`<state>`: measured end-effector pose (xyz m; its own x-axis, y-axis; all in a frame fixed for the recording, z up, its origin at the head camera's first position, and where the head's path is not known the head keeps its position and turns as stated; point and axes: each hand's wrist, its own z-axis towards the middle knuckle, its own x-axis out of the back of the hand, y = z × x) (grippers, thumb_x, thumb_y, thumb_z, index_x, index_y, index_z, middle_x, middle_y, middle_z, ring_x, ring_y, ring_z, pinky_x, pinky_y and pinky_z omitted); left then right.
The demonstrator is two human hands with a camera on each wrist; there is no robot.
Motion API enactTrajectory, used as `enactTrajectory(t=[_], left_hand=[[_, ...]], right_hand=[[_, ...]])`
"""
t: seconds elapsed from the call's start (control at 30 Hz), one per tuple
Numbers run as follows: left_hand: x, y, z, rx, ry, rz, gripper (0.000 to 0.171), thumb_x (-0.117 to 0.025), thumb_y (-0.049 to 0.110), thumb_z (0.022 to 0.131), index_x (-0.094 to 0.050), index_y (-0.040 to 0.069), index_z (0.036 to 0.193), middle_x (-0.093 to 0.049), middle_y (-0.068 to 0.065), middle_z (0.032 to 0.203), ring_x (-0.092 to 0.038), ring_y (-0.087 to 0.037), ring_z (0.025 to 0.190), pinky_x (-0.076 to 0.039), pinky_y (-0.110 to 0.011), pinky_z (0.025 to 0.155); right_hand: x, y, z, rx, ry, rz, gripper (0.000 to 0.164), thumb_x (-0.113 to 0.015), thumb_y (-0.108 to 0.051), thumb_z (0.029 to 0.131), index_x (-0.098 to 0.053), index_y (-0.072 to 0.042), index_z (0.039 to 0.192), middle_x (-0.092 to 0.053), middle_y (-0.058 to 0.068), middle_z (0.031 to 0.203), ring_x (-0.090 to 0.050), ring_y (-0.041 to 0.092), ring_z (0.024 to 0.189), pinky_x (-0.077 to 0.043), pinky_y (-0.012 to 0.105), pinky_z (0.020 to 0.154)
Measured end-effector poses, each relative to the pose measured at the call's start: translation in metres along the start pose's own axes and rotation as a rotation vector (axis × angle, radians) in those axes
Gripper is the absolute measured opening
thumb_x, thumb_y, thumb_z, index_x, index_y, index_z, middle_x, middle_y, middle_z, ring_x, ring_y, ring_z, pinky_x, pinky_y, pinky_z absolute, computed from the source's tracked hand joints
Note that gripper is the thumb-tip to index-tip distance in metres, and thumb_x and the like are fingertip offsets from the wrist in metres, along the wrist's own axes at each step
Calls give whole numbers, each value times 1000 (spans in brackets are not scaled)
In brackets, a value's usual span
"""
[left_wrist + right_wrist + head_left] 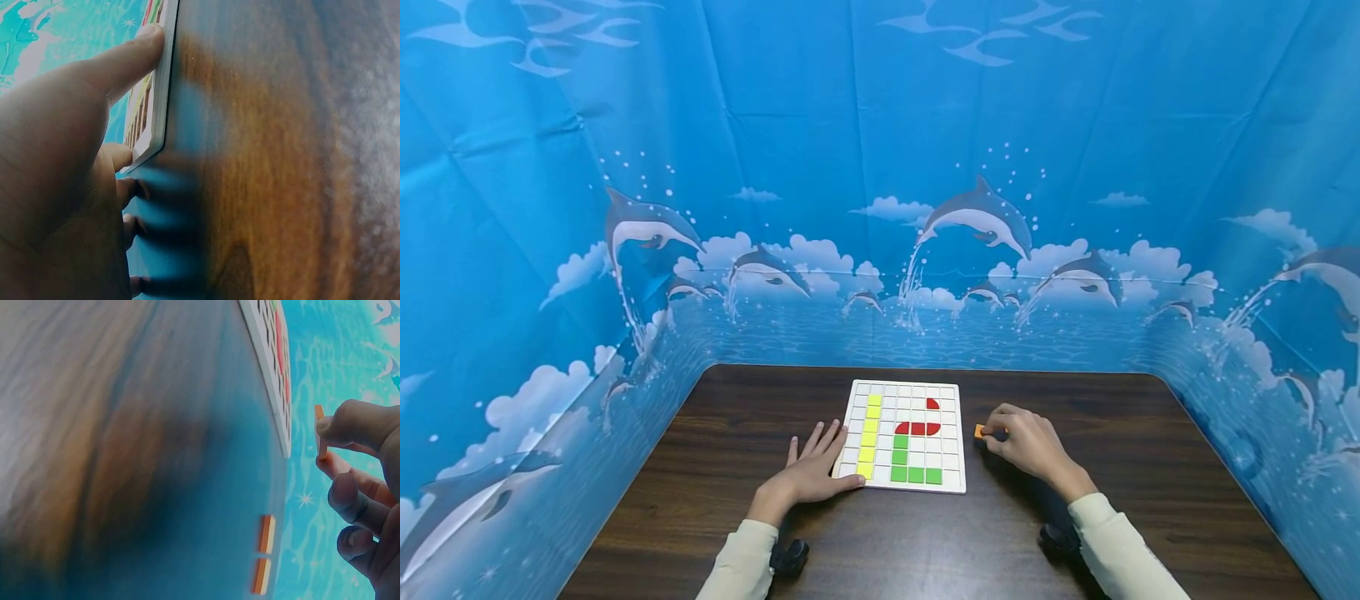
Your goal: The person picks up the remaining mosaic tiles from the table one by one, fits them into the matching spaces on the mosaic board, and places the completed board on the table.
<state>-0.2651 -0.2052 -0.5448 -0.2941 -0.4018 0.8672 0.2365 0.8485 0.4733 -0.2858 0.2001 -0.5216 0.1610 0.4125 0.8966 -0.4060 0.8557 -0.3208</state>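
Observation:
A white square grid board (951, 458) lies on the table. It carries a yellow column of tiles (868, 437), red pieces (918, 428) with some rounded corners, and green squares (916, 475) in an L shape. My left hand (808, 477) rests at the board's left side, fingers spread, its thumb (134, 56) over the near edge. Just right of the board, my right hand (1032, 442) pinches a thin orange tile (321, 434) between thumb and fingertips. In the right wrist view, two more orange tiles (267, 534) lie on the table below that hand.
The dark wooden table (745, 400) extends on both sides of the board. A blue curtain (805, 167) printed with dolphins and clouds surrounds its back and sides. Black wrist devices (790, 557) sit at both sleeve cuffs.

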Motion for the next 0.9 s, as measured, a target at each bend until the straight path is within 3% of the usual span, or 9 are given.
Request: enactTrajectory(t=[0.2, 0.33, 0.47, 0.7, 0.9], left_hand=[[-4, -4, 5, 42, -4, 30, 112, -61, 82, 89, -19, 19, 173, -8, -4, 182, -1, -34, 169, 8, -71, 128], [1, 2, 0, 29, -9, 5, 112, -62, 81, 90, -21, 16, 172, -10, -9, 181, -2, -39, 168, 9, -73, 127], [-1, -2, 1, 4, 10, -2, 113, -60, 84, 89, -22, 17, 172, -12, -11, 181, -3, -42, 167, 8, -77, 125], [-4, -6, 2, -10, 12, -9, 114, -59, 84, 89, -21, 17, 173, -11, -12, 181, -3, -43, 167, 8, -78, 123], [-4, -6, 3, 11, 7, 7, 115, -57, 87, 88, -20, 19, 173, -10, -8, 182, -1, -39, 168, 9, -75, 126]], right_hand=[[-1, -11, 10, 21, -1, 18, 6, -87, -20, 87, -82, -20, 90, -76, -2, 105, -60, 6, 74, -48, 27, 60], [-3, -17, 15, 36, -4, 31, 5, -87, -20, 88, -84, -20, 91, -76, -2, 107, -61, 7, 76, -46, 26, 60], [-5, -22, 20, 59, -13, 51, 5, -87, -20, 89, -85, -18, 93, -76, -1, 109, -62, 8, 76, -44, 26, 58], [-13, -32, 33, 59, -46, 67, 7, -87, -20, 88, -86, -17, 94, -77, 0, 110, -69, 13, 87, -54, 31, 68], [-19, -37, 45, 74, -48, 65, 6, -88, -19, 88, -87, -17, 93, -80, 0, 108, -74, 20, 94, -56, 32, 67]])
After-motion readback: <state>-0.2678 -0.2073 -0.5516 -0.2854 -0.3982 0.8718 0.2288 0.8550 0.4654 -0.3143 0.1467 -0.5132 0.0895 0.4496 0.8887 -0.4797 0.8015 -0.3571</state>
